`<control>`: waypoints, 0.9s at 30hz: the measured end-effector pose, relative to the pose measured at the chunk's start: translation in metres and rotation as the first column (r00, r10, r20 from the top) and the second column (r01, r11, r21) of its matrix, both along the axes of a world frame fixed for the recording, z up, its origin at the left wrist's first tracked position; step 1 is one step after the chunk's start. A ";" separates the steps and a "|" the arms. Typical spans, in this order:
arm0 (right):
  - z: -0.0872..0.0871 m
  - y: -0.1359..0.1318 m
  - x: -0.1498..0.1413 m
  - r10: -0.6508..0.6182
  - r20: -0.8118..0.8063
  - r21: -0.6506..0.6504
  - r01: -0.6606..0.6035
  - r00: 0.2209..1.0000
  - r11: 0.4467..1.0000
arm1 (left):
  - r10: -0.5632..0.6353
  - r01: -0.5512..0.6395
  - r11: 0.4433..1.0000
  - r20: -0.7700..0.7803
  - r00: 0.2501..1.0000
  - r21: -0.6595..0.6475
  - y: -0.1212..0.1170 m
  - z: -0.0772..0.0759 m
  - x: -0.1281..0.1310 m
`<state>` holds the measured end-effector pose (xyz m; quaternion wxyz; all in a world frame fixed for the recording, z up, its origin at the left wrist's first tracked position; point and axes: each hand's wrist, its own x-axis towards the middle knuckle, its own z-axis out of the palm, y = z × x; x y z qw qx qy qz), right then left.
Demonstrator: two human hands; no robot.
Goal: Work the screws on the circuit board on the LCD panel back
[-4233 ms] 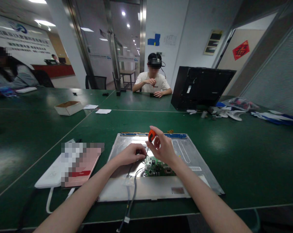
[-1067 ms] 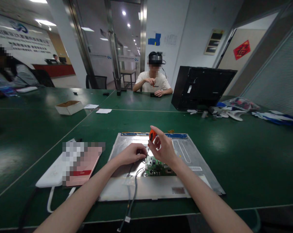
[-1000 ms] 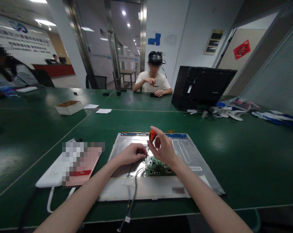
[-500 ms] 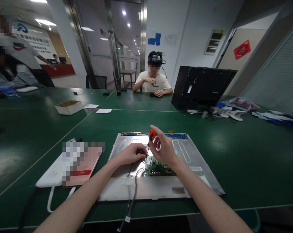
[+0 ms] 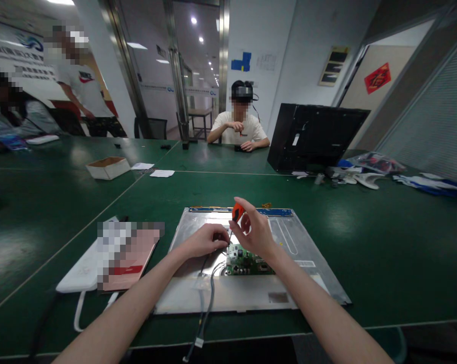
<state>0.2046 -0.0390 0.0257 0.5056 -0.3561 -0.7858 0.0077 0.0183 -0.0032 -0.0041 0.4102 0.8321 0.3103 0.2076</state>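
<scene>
My right hand [image 5: 256, 230] grips an orange and black screwdriver [image 5: 236, 211] by its handle. The thin shaft points down to the upper left corner of a green circuit board [image 5: 241, 263]. Beside the tip, my left hand [image 5: 209, 239] has its thumb and fingers pinched together at the board's edge; what they hold, if anything, is hidden. The board sits on a silver metal display panel [image 5: 247, 297], which lies flat with a blue strip along its far edge. Dark cables [image 5: 212, 298] run from near the board over the panel's front edge.
Left of the panel lie a white device [image 5: 80, 270] with a white cable and a pink packet [image 5: 137, 263]. Farther back are a cardboard box [image 5: 107, 169] and a black monitor [image 5: 315, 136]. A co-worker [image 5: 240, 131] sits across the green table [image 5: 383, 253].
The screwdriver handle has turned slightly in my right hand, and my left hand stays in place. In the background at left, a standing person has moved to the right.
</scene>
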 end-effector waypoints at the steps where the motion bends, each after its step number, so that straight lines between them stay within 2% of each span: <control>1: 0.000 0.000 0.000 0.014 0.002 -0.009 -0.014 1.000 1.000 | -0.004 0.004 1.000 0.000 1.000 0.007 0.000 0.000 0.000; 8: 0.000 -0.001 0.001 0.036 -0.003 -0.030 -0.036 0.999 0.999 | -0.002 0.002 1.000 -0.007 1.000 0.019 0.000 0.001 0.000; 19: 0.001 -0.001 -0.001 -0.027 -0.009 0.035 0.028 1.000 0.999 | 0.003 -0.003 1.000 0.005 1.000 0.019 0.001 -0.002 -0.001; 27: 0.001 -0.002 0.002 0.059 -0.020 -0.020 -0.059 0.998 0.998 | 0.011 -0.011 1.000 -0.015 1.000 0.017 -0.001 0.004 0.001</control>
